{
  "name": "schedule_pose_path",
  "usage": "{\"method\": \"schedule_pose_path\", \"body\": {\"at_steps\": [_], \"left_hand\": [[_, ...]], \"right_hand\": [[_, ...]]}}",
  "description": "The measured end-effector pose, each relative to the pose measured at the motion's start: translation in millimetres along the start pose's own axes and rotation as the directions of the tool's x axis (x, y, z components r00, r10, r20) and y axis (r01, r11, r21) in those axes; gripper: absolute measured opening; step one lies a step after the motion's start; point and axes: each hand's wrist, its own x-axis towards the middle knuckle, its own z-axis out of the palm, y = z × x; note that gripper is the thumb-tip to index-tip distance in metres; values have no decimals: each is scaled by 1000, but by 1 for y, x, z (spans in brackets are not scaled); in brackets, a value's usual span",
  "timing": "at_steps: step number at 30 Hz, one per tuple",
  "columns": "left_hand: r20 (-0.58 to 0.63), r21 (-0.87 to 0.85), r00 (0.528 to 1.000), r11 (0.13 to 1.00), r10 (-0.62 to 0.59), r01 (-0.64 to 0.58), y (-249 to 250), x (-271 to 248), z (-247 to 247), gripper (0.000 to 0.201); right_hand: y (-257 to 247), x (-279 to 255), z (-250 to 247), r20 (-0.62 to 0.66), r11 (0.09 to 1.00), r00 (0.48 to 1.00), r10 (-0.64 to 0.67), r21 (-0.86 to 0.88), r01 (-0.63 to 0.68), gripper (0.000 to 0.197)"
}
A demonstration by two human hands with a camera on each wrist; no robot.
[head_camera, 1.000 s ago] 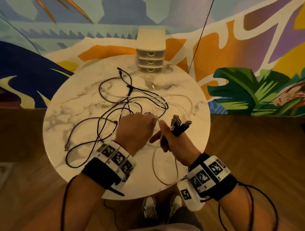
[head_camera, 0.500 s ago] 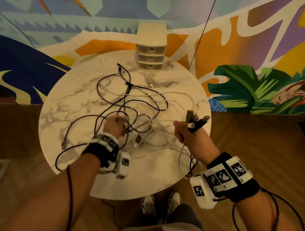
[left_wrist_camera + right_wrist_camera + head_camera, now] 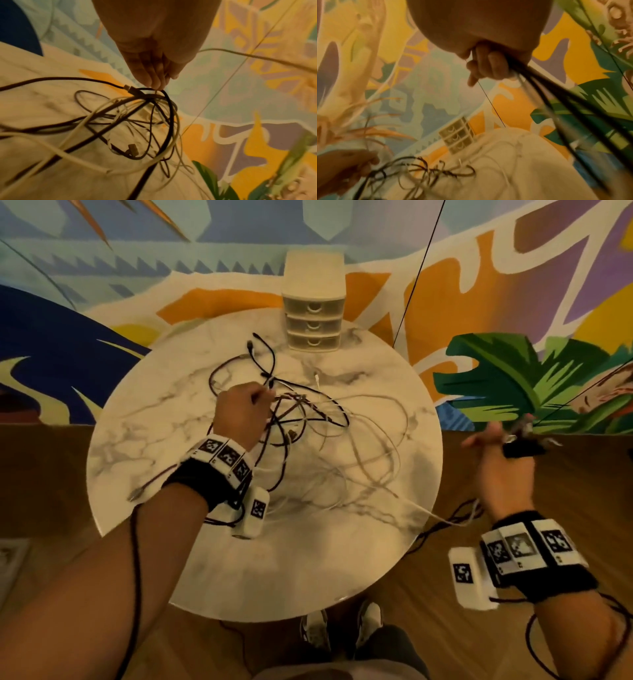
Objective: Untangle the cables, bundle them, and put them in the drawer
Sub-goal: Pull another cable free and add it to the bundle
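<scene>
Still knotted, cables [image 3: 308, 419] lay mid-bench [image 3: 144, 440], left hand [image 3: 239, 414] pinching the knot, right hand [image 3: 503, 463] fisted on plug ends past the bench edge; harder pulling likely cinches it or drags everything off, drawers [image 3: 313, 326] shut.

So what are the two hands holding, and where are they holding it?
The left hand pinches the cable tangle at a raised loop in its fingers. The right hand grips several cables near their plug ends, out past the table edge.
</scene>
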Motion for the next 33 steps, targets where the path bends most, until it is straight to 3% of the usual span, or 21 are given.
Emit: {"method": "schedule_pose_path", "body": {"at_steps": [2, 4, 5, 6, 7, 8, 9, 10, 12, 16, 18, 20, 22, 23, 25, 27, 30, 33], "left_hand": [[16, -47, 999, 998, 29, -28, 17, -6, 2, 27], [37, -12, 997, 998, 65, -64, 28, -18, 9, 26], [56, 59, 993, 992, 108, -111, 30, -26, 15, 27], [85, 132, 985, 978, 150, -160, 31, -35, 22, 28], [118, 188, 977, 962, 179, -199, 34, -45, 28, 29], [149, 220, 966, 945, 211, -241, 34, -56, 33, 29], [189, 231, 953, 933, 236, -277, 35, -64, 38, 29], [227, 233, 942, 926, 246, -298, 34, -71, 42, 28], [265, 211, 924, 918, 276, -335, 32, -83, 45, 21], [218, 197, 874, 857, 435, -476, 32, -106, 49, 9], [233, 128, 910, 917, 342, -378, 26, -112, 56, 19], [335, 36, 939, 995, 76, -93, 17, -117, 63, 14], [461, -45, 879, 986, -123, 162, -1, -119, 72, 12], [508, -30, 844, 976, -170, 215, -10, -117, 75, 12], [475, 52, 850, 971, -229, 233, -29, -97, 77, 13], [315, 15, 907, 957, -279, 289, -39, -63, 67, 14], [148, -65, 963, 969, -227, 239, -50, -30, 49, 15], [327, 146, 914, 969, -238, 200, -64, -39, 56, 22]], "right_hand": [[-24, -6, -5, -160, 982, 986, -44, 176, 72, 30], [-49, -26, -5, -166, 947, 979, -119, 277, 162, 16], [-59, -40, -2, -58, 942, 987, -149, 294, 159, 17], [-66, -58, 8, 148, 940, 974, -174, 318, 120, 19], [-69, -74, 21, 385, 928, 905, -184, 370, 31, 20], [-69, -88, 36, 572, 941, 804, -159, 335, -52, 32], [-63, -99, 52, 688, 980, 712, -142, 198, 4, 52], [-51, -102, 68, 738, 993, 664, -118, 75, 93, 63], [-33, -96, 91, 699, 993, 715, -15, -75, 95, 57], [-23, -73, 104, 589, 983, 797, 133, 26, -184, 49], [-25, -66, 105, 562, 978, 818, 119, 76, -194, 45], [-27, -65, 103, 564, 979, 821, 85, 106, -174, 46], [-28, -65, 103, 579, 981, 813, 61, 116, -156, 49], [-29, -67, 101, 583, 980, 811, 40, 137, -147, 50], [-36, -65, 94, 550, 950, 835, -11, 267, -163, 51], [-49, -57, 79, 441, 881, 896, -57, 444, -162, 53], [-69, -37, 54, 248, 776, 965, -84, 624, -93, 55], [-70, -23, 45, 167, 744, 984, -56, 665, -70, 54]]}}
